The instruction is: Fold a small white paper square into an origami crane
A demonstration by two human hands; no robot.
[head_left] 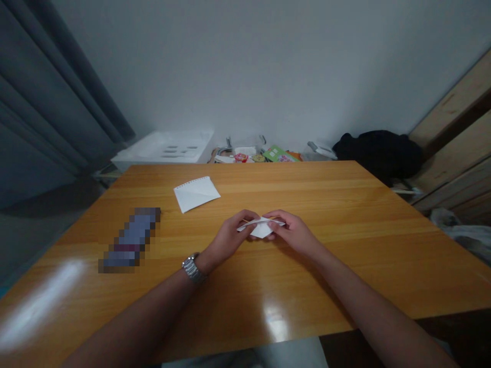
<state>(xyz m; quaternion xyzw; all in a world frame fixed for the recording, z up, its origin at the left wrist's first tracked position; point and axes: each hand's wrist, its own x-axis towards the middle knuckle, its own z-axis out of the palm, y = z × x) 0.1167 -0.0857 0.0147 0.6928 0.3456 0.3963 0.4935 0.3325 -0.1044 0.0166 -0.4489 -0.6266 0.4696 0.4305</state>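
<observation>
Between my two hands is a small piece of folded white paper (262, 229), its folded top edge running from one hand to the other and a point facing me. My left hand (235, 228), with a metal watch on the wrist, pinches the paper's left end. The right end is gripped by my right hand (291, 231), thumb on the near side. Some fingertips are hidden behind the paper. Both hands are just over the wooden table (345, 230), near its middle.
A loose sheet of white paper (197, 194) with a torn perforated edge lies beyond my left hand. A pixelated, phone-like object (130, 240) lies at the left. Behind the table are a white tray-like piece (169, 145), a green booklet (279, 154) and a black bundle (379, 153).
</observation>
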